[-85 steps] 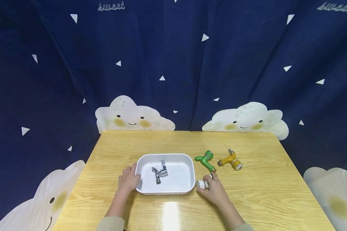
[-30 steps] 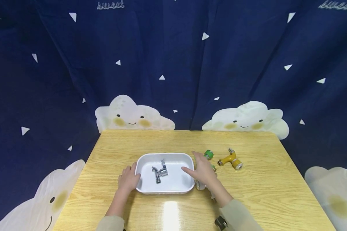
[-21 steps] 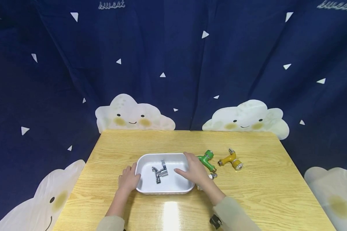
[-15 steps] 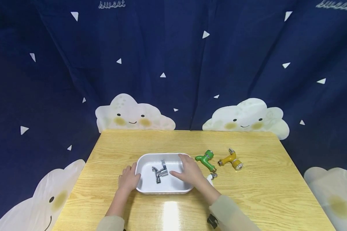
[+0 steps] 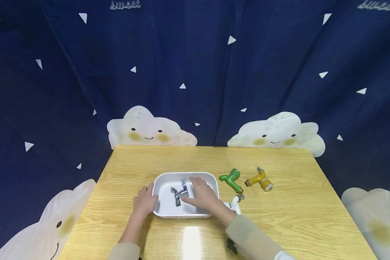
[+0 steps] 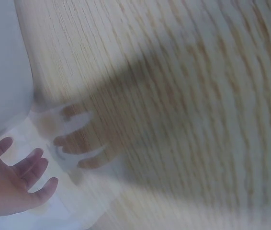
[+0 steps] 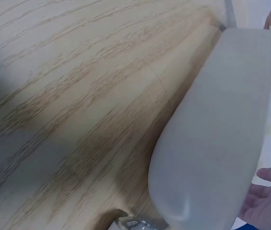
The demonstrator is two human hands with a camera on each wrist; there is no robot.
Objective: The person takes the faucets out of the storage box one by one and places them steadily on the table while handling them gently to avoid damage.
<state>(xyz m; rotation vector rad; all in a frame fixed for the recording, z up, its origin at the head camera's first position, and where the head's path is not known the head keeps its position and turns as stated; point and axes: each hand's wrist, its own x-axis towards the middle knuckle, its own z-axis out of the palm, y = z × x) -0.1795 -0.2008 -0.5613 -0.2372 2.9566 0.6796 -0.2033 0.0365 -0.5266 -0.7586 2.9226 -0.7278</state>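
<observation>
A white plastic tub (image 5: 211,180) stands on the wooden table with a chrome tap (image 5: 177,196) lying inside it. At the tub's left side my left hand (image 5: 144,201) holds the rim, thumb on the inner side and fingers along the outer wall. Over the tub's right half is my right hand (image 5: 202,195), fingers spread and holding nothing. Its thumb and fingertips reach right up to the chrome tap. Just right of the tub lies a white tap (image 5: 235,206), partly hidden by my right forearm. The right wrist view shows the tub's outer wall (image 7: 212,124) and some fingers (image 7: 269,175).
A green tap (image 5: 230,179) lies to the right of the tub. Farther right is a yellow tap (image 5: 258,178). The wooden table (image 5: 295,216) ends at the back before a dark blue curtain (image 5: 198,54) with clouds on it.
My right hand has let go of the white tap, leaving it on the table, and has moved left over the tub to the chrome tap. The left hand stays at the rim.
</observation>
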